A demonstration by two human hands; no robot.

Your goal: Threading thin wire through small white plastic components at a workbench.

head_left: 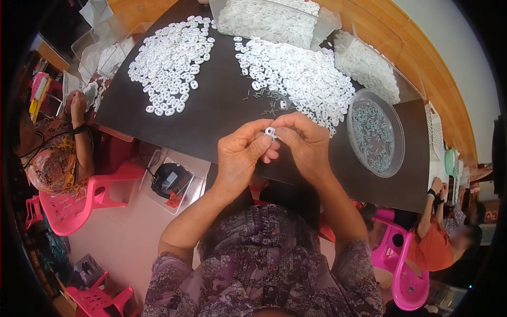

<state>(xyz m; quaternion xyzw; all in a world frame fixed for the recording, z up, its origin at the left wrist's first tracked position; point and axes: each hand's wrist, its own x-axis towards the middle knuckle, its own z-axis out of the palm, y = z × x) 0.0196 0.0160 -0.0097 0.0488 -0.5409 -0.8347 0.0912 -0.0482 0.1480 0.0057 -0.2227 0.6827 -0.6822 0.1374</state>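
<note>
Small white piece [270, 131] pinched between my left hand [235, 153] and right hand [309, 148], fingertips [263, 142] of both narrowed on it, neither hand nearer; long axis partly hidden by my grip, direction I cannot tell

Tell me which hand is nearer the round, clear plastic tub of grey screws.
Right. The right hand is left of the round, clear plastic tub, not touching it; the left hand is farther left, beyond the right hand.
</note>
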